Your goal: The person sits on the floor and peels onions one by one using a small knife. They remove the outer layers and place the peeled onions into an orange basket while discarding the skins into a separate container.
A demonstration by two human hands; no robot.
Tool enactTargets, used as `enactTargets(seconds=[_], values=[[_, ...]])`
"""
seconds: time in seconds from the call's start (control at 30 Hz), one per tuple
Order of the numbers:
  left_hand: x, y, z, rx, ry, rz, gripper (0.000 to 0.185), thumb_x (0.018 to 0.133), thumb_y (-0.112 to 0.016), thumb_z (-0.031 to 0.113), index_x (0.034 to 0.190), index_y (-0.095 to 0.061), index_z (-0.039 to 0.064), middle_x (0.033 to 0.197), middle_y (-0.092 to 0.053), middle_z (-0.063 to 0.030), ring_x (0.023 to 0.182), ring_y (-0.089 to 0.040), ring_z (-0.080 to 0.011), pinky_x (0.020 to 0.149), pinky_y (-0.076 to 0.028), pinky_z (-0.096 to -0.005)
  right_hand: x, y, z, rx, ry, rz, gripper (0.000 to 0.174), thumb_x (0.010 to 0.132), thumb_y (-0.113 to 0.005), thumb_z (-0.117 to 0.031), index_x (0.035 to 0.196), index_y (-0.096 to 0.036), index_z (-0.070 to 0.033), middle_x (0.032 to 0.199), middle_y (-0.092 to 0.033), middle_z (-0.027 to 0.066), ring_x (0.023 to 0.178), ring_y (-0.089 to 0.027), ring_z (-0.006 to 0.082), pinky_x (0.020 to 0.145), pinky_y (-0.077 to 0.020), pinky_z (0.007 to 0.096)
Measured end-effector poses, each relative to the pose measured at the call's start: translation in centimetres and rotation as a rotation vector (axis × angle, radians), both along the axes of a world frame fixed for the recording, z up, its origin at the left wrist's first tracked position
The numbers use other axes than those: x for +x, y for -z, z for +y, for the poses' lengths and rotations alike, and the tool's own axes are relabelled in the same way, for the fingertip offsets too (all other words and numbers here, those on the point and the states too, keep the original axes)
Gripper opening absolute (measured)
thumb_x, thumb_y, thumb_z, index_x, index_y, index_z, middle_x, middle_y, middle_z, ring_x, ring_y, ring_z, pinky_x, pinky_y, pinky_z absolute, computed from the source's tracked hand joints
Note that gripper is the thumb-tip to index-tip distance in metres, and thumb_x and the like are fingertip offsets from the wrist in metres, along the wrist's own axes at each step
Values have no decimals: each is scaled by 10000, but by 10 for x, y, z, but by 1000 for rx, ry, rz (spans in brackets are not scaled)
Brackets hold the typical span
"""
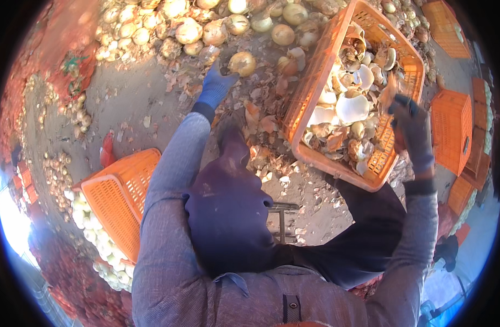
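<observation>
My left hand (218,83), in a blue knit glove, reaches forward over the ground with thumb and fingers apart and nothing in its grasp. Just beyond the thumb lies a yellow-brown onion (242,64). At the right side of an orange plastic crate (315,92) is my right hand (412,122), in a dark glove, blurred and partly curled. A reddish patch shows by its palm; whether it grips anything is unclear. A blurred brown strip of onion skin (390,93) is near its fingers. The tilted crate holds pale onion layers and dry skins (352,109).
A heap of onions (188,32) spreads across the far ground, with loose skins (260,122) before it. Another orange crate (115,212) stands at my left beside peeled onions (105,247). More crates (451,128) line the right. Red net sacks (76,269) lie at left.
</observation>
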State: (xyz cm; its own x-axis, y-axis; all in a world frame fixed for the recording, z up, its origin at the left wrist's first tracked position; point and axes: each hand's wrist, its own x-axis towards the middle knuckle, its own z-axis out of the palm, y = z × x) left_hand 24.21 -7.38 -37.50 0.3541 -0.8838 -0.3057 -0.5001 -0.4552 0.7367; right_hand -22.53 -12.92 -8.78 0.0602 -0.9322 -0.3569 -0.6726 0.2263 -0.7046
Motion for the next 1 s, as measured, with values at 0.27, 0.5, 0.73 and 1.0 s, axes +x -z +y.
enactTargets(seconds=[0.27,0.5,0.73,1.0], values=[[-47,25,-78,307,284,-362,989,781,-888,488,1568,-430,101,1591,-452,-289,1382,-560,-455,1150,-481,-519,0,-30,95,479,152,-75,507,1001,-730,-135,1442,-595,76,957,-709,67,733,-653,104,659,-556,278],[-20,52,-62,-47,-218,654,576,913,-804,351,1349,-625,21,1210,-747,-150,1102,-731,-318,986,-574,-412,34,-57,72,360,157,-275,549,1027,-712,-234,1454,-582,85,1031,-744,114,794,-678,133,716,-579,285],[-59,-87,-31,-342,-137,1689,617,1005,-631,372,1471,-534,-21,1408,-640,-207,1264,-656,-366,1058,-568,-528,22,-71,89,400,330,-691,680,1028,-676,-479,1441,-594,55,1108,-751,106,762,-643,127,612,-522,283],[-87,-257,-1,-465,146,1830,916,910,-703,467,1603,-371,-32,1565,-498,-300,1443,-512,-461,1195,-424,-663,20,-69,118,178,100,-693,539,1061,-666,-354,1405,-594,54,1004,-728,69,711,-655,124,623,-546,241]])
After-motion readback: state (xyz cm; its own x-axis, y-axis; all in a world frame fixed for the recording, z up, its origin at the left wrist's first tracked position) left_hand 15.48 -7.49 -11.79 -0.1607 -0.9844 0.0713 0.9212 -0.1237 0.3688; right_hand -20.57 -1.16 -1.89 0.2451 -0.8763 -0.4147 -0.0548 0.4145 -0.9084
